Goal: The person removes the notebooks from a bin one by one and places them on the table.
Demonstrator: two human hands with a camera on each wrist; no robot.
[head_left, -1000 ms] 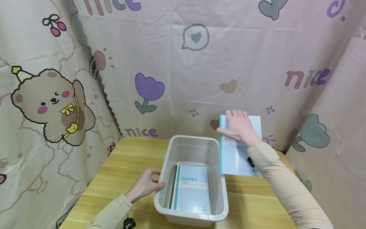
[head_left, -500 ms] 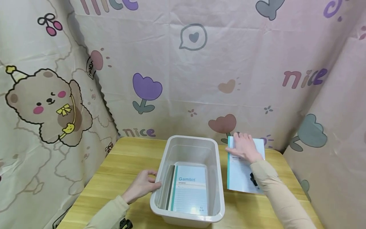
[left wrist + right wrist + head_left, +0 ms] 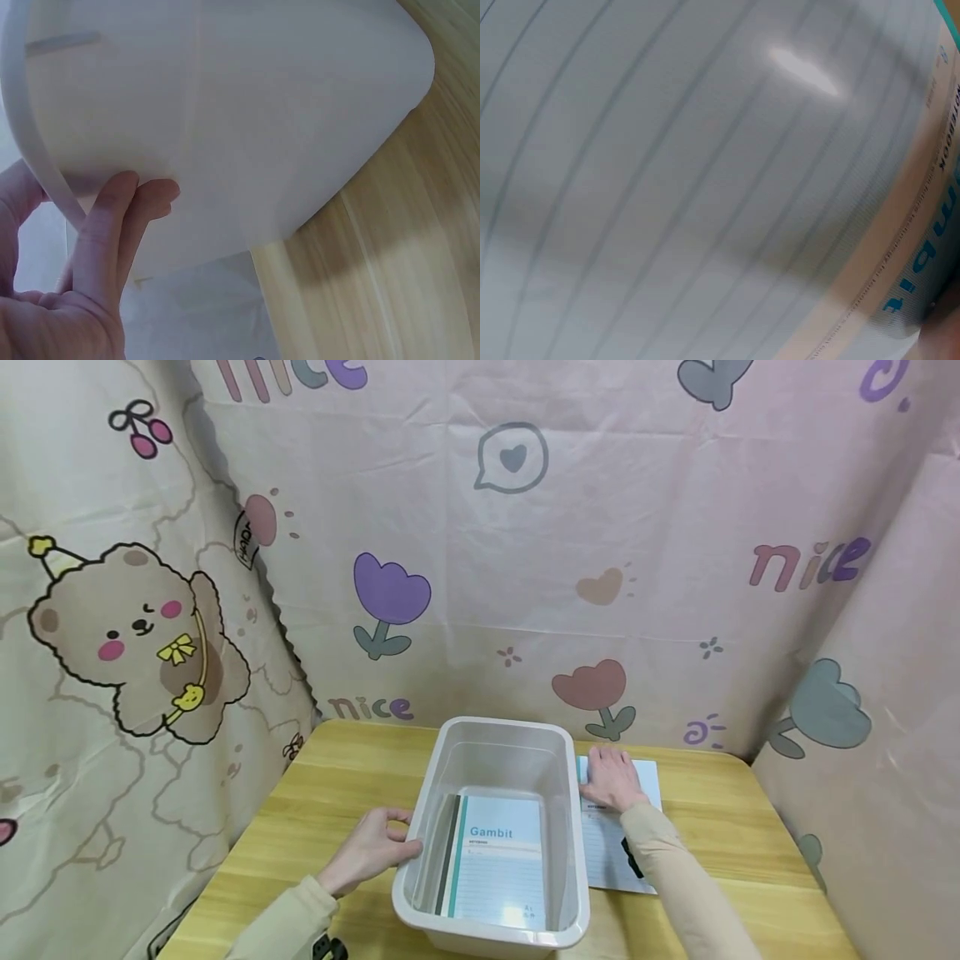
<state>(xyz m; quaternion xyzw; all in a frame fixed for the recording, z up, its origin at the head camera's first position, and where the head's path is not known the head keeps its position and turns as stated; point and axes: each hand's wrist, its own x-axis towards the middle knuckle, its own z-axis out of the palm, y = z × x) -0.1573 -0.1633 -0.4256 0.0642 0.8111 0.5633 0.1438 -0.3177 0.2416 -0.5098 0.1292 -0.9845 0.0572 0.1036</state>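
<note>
My left hand (image 3: 372,850) grips the left rim of a pale grey plastic bin (image 3: 502,722). In the left wrist view, the fingers (image 3: 105,232) press against the bin's outer wall, with the thumb on the rim's other side. Inside the bin lies a light-blue "Gambit" notebook (image 3: 498,877) with a teal spine, a dark edge showing along its left. Just right of the bin, my right hand (image 3: 611,779) holds a matching notebook (image 3: 603,852) near its top edge. Its lined cover fills the right wrist view; how the fingertips lie there is hidden.
The bin stands on a wooden table (image 3: 352,760). A patterned curtain (image 3: 480,568) hangs behind the table and along both sides. Each wrist carries a small black device.
My right hand has lowered the notebook from above the table's right side, then drawn it left beside the bin. My left hand stays on the rim.
</note>
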